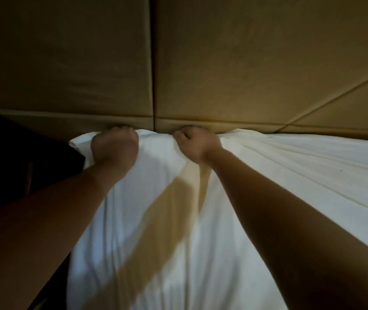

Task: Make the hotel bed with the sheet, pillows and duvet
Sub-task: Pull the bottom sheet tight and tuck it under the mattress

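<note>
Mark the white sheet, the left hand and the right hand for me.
white sheet (301, 175): head view, flat stretch to the right of the right arm.
left hand (114, 149): head view, back of the fist gripping the sheet's top edge.
right hand (197, 145): head view, back of the hand, fingers curled into the sheet.

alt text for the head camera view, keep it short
The left hand and right hand grip the top edge of a white sheet against a tan padded headboard. Both forearms reach forward over the wrinkled sheet.
</note>
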{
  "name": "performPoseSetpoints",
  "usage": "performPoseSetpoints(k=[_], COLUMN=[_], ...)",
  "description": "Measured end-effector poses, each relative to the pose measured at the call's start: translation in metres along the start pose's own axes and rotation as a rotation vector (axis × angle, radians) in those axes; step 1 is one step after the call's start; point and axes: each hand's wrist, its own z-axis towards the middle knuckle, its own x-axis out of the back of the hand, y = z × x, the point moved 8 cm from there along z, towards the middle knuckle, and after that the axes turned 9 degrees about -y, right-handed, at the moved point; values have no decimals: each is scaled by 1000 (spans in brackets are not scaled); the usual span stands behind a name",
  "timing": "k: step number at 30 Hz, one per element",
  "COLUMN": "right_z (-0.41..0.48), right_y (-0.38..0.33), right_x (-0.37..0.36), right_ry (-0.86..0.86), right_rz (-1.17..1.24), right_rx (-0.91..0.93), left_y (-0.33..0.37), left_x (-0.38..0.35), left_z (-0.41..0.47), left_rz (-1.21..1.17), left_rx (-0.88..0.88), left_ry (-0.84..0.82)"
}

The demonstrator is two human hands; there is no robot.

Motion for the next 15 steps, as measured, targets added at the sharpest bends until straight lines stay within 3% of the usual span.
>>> performPoseSetpoints(k=[4,6,8,11,15], right_z=[-43,-60,-75,-95,-121], right_y=[17,37,57,83,135], right_x=[11,16,26,44,81], right_ry=[174,203,208,235,386], right_rz=[16,-15,-59,-146,-89], right_rx=[201,188,147,126,-86], left_y=[36,79,121,171,232], left_x=[4,9,1,-8,2], left_z=[-32,-35,-42,-40,-51], left_rz=[-10,-3,29,97,139], left_rx=[-204,-352,-428,-391,-494], left_ry=[361,404,294,81,133])
